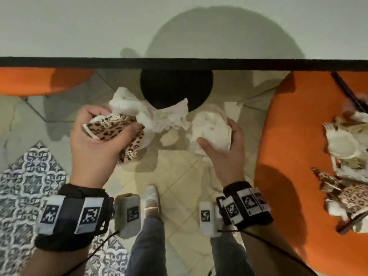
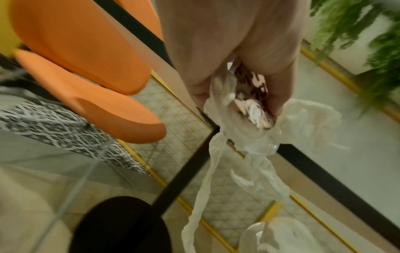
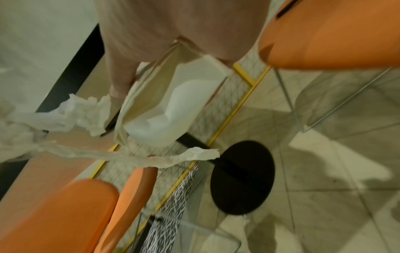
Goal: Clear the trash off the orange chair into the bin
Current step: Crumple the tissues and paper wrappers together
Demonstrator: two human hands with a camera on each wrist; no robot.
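Hands beside table edge

you hold crumpled, soft white tissue paper and a leopard-print paper cup, a smooth off-white paper container, beside the matt, smooth orange plastic chair over glossy floor tiles.

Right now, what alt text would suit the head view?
Seen from above, the left hand grips a leopard-print wrapper and tissue; the right hand holds a white wrapper. More trash lies on the orange chair.
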